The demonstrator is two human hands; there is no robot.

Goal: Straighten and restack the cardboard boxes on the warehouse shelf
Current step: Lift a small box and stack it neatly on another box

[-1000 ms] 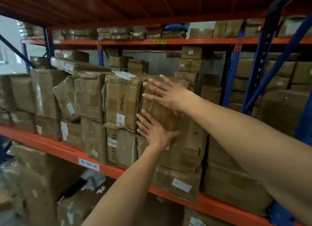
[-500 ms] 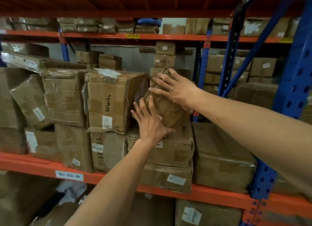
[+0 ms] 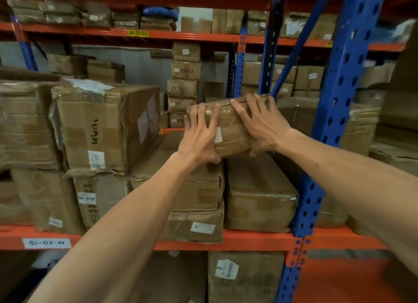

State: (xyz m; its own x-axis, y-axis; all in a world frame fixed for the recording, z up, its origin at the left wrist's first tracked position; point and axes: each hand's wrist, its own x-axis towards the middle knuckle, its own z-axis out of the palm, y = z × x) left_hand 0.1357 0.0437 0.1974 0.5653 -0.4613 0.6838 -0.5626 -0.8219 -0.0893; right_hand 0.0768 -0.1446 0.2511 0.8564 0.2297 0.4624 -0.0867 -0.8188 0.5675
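Observation:
A small taped cardboard box with a white label is held just above the stacked boxes in the middle of the shelf. My left hand grips its left end, fingers spread over the front and thumb under it. My right hand grips its right end. Below it lie a flat box and a wrapped box side by side. A large box with handwriting stands to the left on other boxes.
A blue upright post stands just right of the held box. The orange shelf beam runs below, with a label 01-02-01. More boxes fill the far racks and the lower level.
The small box has been lifted off its lean against the large box and turned level, further right. Both hands now grip its ends. The view has shifted right.

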